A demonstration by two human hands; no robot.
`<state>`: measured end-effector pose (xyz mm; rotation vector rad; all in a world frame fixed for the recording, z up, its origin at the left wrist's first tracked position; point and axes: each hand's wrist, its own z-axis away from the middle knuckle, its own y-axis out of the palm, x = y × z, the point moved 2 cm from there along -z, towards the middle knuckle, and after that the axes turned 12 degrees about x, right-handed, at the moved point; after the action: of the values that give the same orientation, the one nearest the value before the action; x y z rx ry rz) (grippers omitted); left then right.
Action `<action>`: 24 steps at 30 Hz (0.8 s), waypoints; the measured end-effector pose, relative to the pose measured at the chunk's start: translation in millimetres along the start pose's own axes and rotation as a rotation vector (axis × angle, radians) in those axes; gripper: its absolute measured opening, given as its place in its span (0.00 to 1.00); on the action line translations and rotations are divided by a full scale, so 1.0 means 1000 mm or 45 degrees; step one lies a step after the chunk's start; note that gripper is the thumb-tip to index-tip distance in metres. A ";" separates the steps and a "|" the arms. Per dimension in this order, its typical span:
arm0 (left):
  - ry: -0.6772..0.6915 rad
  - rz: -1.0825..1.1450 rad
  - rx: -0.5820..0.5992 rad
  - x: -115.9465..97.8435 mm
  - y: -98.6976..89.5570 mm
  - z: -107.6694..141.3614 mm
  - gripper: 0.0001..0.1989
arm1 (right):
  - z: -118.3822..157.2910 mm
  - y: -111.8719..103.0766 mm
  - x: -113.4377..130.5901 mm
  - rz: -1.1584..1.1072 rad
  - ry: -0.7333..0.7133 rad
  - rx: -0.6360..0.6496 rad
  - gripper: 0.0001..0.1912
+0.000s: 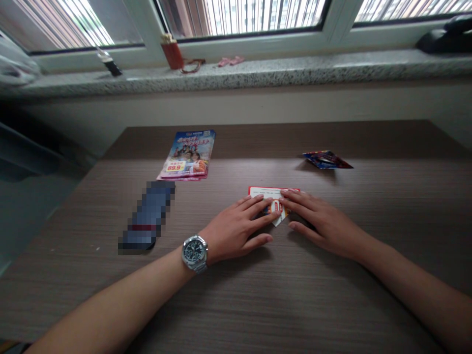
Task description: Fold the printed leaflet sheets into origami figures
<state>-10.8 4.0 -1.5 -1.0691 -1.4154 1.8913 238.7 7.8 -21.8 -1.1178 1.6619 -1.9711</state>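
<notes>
A printed sheet of paper point(265, 191), folded so that a point faces me, lies on the table point(258, 295). My left hand point(239, 226) rests on its left part with the fingers stretched out; a metal watch point(194, 251) is on that wrist. My right hand point(320, 219) presses flat on the paper's right part, fingers also extended. Both hands cover much of the sheet between them. Beyond the right hand stands a small folded paper piece point(327, 160), dark blue and red, with pointed ends.
A stack of colourful flyers point(190, 155) lies at the back left. Nearer, a dark pixelated phone-like object point(147, 216) lies left of my hands. The granite windowsill point(280, 73) holds a red container point(171, 53), pink items point(231, 61) and a black object point(448, 37).
</notes>
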 end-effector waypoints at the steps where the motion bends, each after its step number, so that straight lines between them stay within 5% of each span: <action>1: 0.006 0.004 -0.005 0.000 0.000 0.000 0.28 | 0.000 0.000 0.000 -0.001 0.001 0.001 0.29; 24: 0.016 0.012 0.034 -0.004 -0.003 0.000 0.28 | -0.001 0.000 0.000 0.042 -0.010 0.014 0.27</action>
<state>-9.4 1.8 2.4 -1.0748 -1.3767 1.9022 237.6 8.2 -22.1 -1.0857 1.6528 -1.9503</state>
